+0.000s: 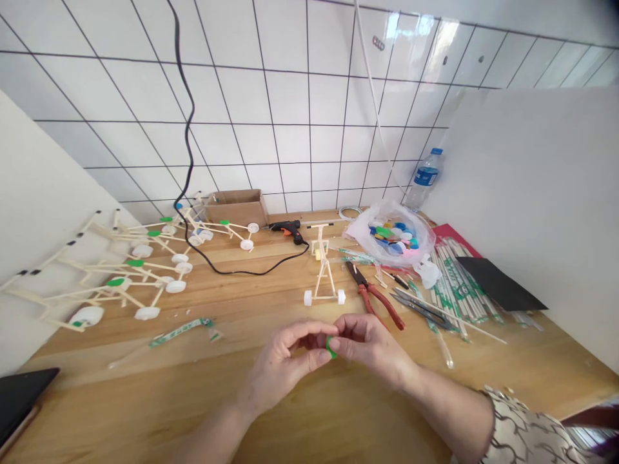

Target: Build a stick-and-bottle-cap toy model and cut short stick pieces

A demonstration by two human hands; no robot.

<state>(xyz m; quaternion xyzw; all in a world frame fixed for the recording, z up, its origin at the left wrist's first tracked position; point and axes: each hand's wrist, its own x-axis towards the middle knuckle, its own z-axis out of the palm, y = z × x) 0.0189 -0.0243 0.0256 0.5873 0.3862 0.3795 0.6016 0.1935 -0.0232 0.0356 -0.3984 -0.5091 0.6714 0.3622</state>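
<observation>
Low over the front of the table, my left hand (293, 354) and my right hand (370, 347) meet with fingertips pinched around one small green bottle cap (331, 348). Fingers cover most of the cap. Just beyond them stands a small tricycle model (322, 274) made of pale sticks, with two white wheels at the near end. To the right of that model lie red-handled pliers (374, 295), jaws pointing away from me. Grey scissors (425, 309) rest beside the pliers.
Several finished stick tricycles (135, 263) with green seats crowd the left. A glue gun (289, 229) with a black cord lies behind, near a cardboard box (236, 205). Right: a plastic bag of bottle caps (394, 235), wrapped chopsticks (461, 283), black sheet (503, 282), water bottle (426, 177).
</observation>
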